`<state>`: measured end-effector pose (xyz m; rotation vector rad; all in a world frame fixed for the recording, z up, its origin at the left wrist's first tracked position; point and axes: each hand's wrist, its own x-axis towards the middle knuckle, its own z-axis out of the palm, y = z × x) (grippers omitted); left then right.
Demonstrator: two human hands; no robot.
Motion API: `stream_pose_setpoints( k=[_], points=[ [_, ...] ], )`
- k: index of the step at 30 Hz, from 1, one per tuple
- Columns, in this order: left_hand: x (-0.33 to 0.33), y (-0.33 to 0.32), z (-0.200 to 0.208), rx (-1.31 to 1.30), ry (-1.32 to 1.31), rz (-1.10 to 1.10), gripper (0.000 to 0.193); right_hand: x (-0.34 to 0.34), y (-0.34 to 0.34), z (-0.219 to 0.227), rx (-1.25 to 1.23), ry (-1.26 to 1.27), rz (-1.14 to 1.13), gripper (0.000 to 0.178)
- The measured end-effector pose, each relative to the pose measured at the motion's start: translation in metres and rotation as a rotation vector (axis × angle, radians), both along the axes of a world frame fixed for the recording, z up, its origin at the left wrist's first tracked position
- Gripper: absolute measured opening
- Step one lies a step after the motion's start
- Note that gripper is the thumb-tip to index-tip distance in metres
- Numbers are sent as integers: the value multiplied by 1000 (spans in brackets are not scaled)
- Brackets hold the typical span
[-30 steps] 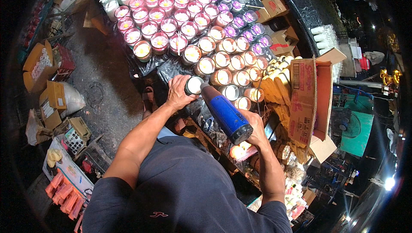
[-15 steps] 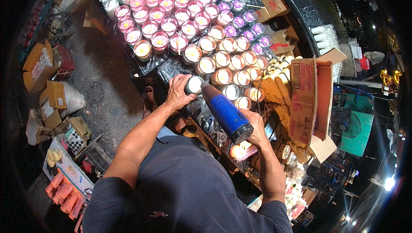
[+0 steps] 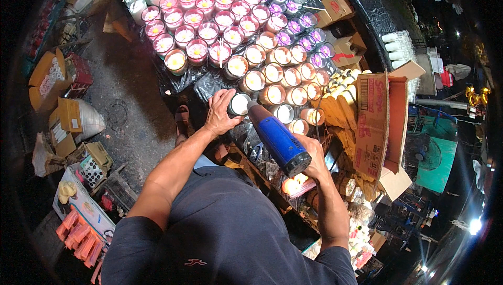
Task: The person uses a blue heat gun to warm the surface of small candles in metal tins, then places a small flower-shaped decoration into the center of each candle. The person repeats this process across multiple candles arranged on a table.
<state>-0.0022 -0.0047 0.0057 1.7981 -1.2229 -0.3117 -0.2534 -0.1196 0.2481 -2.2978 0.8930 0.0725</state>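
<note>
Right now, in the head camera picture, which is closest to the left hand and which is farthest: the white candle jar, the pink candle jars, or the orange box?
1. white candle jar, touching the left hand.
2. pink candle jars, farther up the rows.
3. orange box, far left on the floor.

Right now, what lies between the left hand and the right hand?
In the head view, the blue heat gun spans the stretch: the right hand grips its rear end, and its nozzle points at the white candle glass that the left hand holds.

Your head camera looks steeply down from above your shoulders, close over your hands, candles (image 3: 251,54) spreading ahead.
</note>
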Motion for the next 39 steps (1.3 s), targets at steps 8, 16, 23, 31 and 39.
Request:
stream_pose_setpoints(
  k=[8,16,23,31,39],
  points=[
    [3,1,-6,-7,4,4,91,3,-2,-1,-13,-4,38,37],
    [3,1,-2,8,28,6,89,2,-3,-5,-12,7,37,36],
    [6,2,-2,13,69,-40,93,4,-2,-1,1,17,12,37],
    [8,2,-4,61,105,-59,98,6,-2,-2,8,2,7,38],
    [9,3,-3,35,102,-57,97,9,-2,0,11,37,6,37]
  ],
)
